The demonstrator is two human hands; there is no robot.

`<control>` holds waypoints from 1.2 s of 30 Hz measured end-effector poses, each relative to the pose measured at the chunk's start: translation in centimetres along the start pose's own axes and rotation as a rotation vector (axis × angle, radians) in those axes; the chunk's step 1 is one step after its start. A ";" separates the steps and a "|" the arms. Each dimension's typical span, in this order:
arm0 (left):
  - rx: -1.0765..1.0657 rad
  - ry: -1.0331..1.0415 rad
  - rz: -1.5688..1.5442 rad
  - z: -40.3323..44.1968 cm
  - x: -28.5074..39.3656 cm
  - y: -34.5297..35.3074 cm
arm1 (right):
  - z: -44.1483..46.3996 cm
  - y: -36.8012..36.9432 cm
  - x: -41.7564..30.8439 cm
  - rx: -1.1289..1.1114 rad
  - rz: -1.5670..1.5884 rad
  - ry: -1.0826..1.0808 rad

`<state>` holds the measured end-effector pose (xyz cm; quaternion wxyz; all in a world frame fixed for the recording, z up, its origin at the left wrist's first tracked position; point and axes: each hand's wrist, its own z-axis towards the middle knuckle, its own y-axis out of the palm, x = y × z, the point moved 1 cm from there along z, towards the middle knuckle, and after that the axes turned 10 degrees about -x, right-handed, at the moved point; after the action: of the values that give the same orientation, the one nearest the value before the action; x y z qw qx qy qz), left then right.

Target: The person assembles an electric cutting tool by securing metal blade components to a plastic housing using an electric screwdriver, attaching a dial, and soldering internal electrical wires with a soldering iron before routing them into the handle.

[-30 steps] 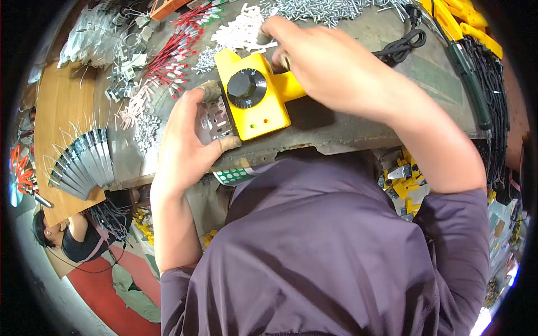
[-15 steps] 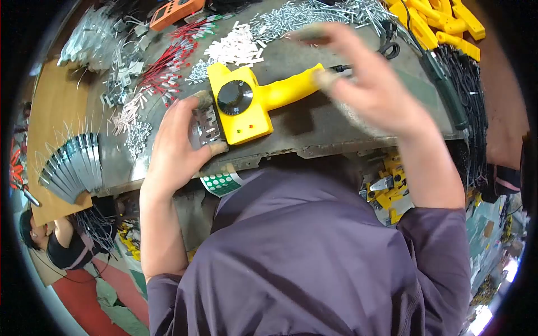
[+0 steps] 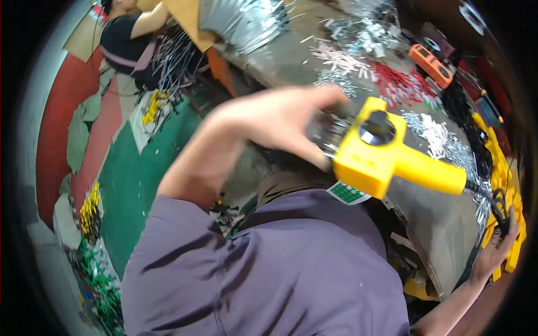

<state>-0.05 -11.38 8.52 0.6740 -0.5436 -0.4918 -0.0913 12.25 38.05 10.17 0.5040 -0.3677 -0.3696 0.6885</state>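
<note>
My left hand (image 3: 286, 120), blurred by motion, grips the metal plate (image 3: 325, 134) on the near end of a yellow device (image 3: 364, 159). The device has a black dial (image 3: 376, 129) on its face, and its handle points right, with a black cord at the end. At the right edge my right hand (image 3: 494, 249) is beside the coiled black cord (image 3: 500, 207) and yellow parts (image 3: 511, 196). Its fingers are partly hidden, and whether they hold the cord is unclear.
White tubes (image 3: 434, 134), screws (image 3: 459, 151) and red wires (image 3: 400, 84) lie on the workbench (image 3: 431, 218). An orange meter (image 3: 431, 64) stands at the back right. Another person (image 3: 126, 39) is at the upper left, by a wooden board (image 3: 190, 19).
The view has swung round to the left. My left hand has lifted the yellow device off the bench. My right hand has left the handle and moved far right to the cord and yellow parts.
</note>
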 end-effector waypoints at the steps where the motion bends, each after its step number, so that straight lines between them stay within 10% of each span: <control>1: 0.015 0.039 -0.079 -2.9 -2.9 -2.1 | 1.9 0.0 -2.7 0.026 0.101 -0.087; 2: 0.017 -0.191 -0.326 -5.7 -1.5 -4.8 | 3.6 0.3 -4.9 -0.005 0.225 -0.146; 5: 0.317 0.247 -0.510 -10.9 -3.6 -6.5 | 9.2 3.8 -17.6 -0.186 0.613 -0.423; 7: 0.313 0.125 -0.410 -11.6 -4.1 -4.0 | 12.6 6.4 -26.6 -0.163 0.162 -0.795; 9: 0.357 0.115 0.152 -10.1 -1.7 0.3 | 13.6 11.4 -33.4 -0.279 0.438 -0.895; 15: 0.348 -0.497 -0.280 -20.7 -9.5 5.9 | 13.1 18.6 -39.8 -0.398 0.536 -1.162; 21: 0.620 -0.868 -0.950 -38.0 -16.8 6.7 | 16.7 19.8 -32.9 -0.633 0.373 -0.801; 27: 0.658 -1.132 -0.690 -46.5 -18.9 5.7 | 19.3 21.1 -27.1 -0.720 0.243 -0.666; 31: 0.201 -1.545 -0.211 -53.2 -23.3 10.2 | 19.3 21.6 -24.7 -0.797 0.416 -0.508; 36: 0.121 -1.797 0.029 -57.2 -26.9 17.2 | 18.0 21.9 -24.3 -0.825 0.382 -0.444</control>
<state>30.10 -62.76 -18.83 0.0638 -0.3795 -0.8304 0.4029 -7.44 7.29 2.37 0.0911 -0.4420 -0.6352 0.6268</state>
